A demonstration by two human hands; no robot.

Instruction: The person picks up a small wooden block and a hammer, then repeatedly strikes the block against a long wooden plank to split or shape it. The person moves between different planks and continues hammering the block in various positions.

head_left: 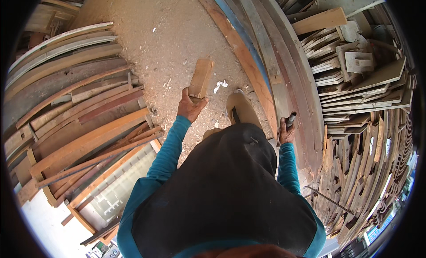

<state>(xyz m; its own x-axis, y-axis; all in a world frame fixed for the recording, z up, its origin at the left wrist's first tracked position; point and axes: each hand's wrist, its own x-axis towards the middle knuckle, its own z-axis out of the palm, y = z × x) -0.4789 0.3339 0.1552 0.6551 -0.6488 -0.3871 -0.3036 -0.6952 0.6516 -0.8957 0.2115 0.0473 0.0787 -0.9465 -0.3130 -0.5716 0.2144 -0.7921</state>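
Observation:
My left hand (191, 106) is closed around the near end of a short wooden block (202, 78), which points forward over the dirt floor. Fingers and thumb grip it from both sides. My right hand (286, 132) hangs beside the stacked planks, wrapped round a dark, tube-like handle (291, 119). Only the handle's upper end shows above the fist; the rest is hidden, so I cannot tell what kind of tool it belongs to.
Long planks (293, 76) lie along the right, close to my right hand. Stacked boards (80, 107) fill the left side. Piled offcuts (355, 93) stand at the far right. The dirt floor (151, 45) bears wood chips and a crumpled white scrap (220, 85).

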